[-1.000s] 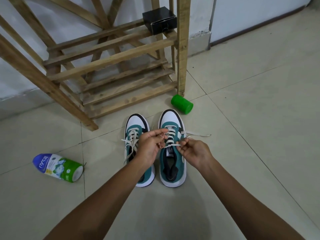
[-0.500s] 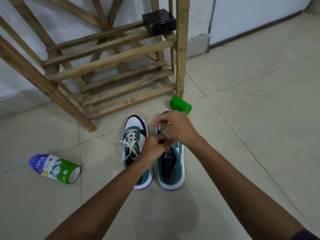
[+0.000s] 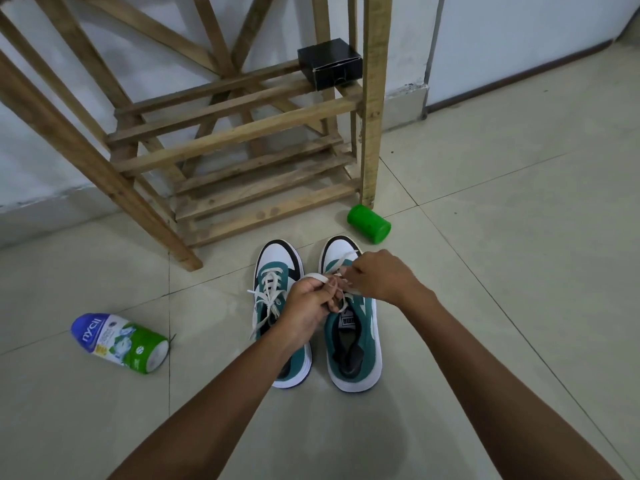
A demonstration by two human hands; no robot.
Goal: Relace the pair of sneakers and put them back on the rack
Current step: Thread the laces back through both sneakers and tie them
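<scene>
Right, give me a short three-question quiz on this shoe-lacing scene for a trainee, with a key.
1. True or false: the small black cardboard box sits on the floor beside the slatted wooden rack.
2. Which teal-and-white sneaker are both hands working on? A) the left sneaker B) the right sneaker
3. Fill in: the green plastic cylinder lies on its ____ near the rack's post.

Key:
1. False; it rests on a rack shelf.
2. B; the left hand and right hand both pinch its white lace.
3. side.
</scene>
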